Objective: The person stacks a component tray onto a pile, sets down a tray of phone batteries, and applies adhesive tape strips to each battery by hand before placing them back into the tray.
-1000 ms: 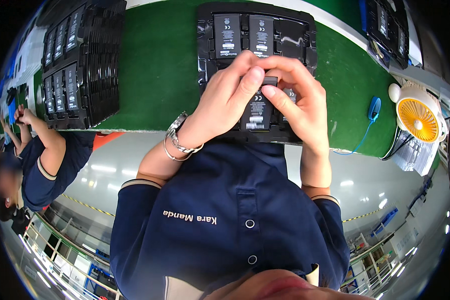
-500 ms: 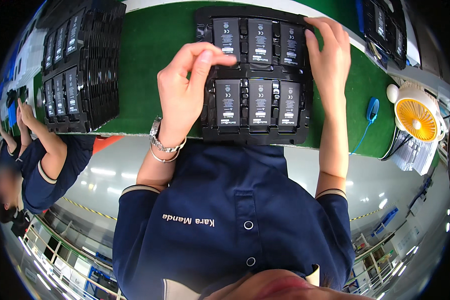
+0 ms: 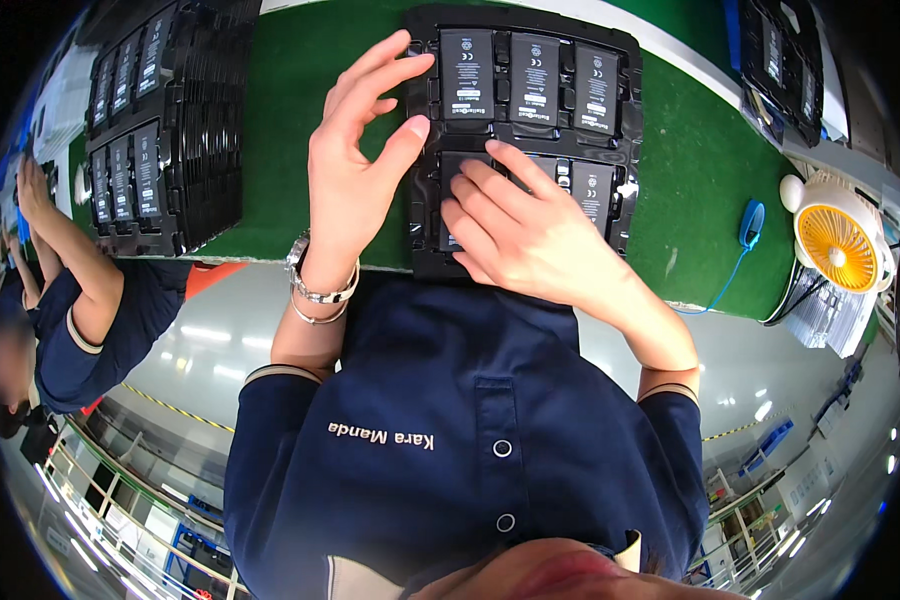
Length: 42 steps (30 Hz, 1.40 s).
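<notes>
A black plastic tray (image 3: 625,150) lies on the green tabletop in front of me, holding flat black batteries in two rows. An upper-row battery (image 3: 535,80) shows white print. My left hand (image 3: 360,150) is at the tray's left edge, its fingers and thumb spread, with nothing in them. Reaching across from the right, my right hand (image 3: 530,225) has its fingers apart over the lower row. It covers much of the left and middle batteries there, while the lower right battery (image 3: 592,190) stays partly visible. Whether its fingertips touch a battery I cannot tell.
A tall stack of black trays (image 3: 208,150) stands at the left, with batteries in its top one. Another person's arm (image 3: 70,240) is beyond it. At the right are a white and orange fan (image 3: 835,238), a blue corded strap (image 3: 752,223) and another black tray (image 3: 785,70).
My right hand has left the tray's right edge and come over the lower row. My left hand has moved off the upper batteries and spread its fingers. The tray sits slightly farther right.
</notes>
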### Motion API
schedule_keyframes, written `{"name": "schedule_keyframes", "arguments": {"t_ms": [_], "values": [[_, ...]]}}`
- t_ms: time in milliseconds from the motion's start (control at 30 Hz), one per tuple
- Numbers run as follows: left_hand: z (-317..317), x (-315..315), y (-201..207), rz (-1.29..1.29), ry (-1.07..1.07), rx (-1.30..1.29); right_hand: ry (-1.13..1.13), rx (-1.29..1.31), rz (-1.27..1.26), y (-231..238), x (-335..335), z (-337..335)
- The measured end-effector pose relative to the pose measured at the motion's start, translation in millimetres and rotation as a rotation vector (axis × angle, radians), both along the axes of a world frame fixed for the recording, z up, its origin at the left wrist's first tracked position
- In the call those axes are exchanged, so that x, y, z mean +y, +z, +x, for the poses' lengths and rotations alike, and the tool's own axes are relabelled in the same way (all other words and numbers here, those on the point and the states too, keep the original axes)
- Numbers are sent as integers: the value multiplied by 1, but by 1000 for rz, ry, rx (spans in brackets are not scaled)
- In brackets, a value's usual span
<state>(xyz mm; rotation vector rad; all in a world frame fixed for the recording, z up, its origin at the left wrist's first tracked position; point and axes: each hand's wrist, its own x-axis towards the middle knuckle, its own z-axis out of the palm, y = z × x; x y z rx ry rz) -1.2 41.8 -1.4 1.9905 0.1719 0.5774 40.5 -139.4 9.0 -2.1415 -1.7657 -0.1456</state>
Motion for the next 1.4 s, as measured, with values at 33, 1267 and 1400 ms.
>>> {"name": "schedule_keyframes", "arguments": {"t_ms": [33, 1267, 1400], "values": [[-4, -1, 2, 1, 3, -1, 46, -34, 75, 1, -2, 2], [0, -38, 6, -934, -176, 176, -395, 436, 521, 6, -2, -7], [-1, -32, 4, -893, -191, 207, -359, 582, 496, 2, -9, 3]]}}
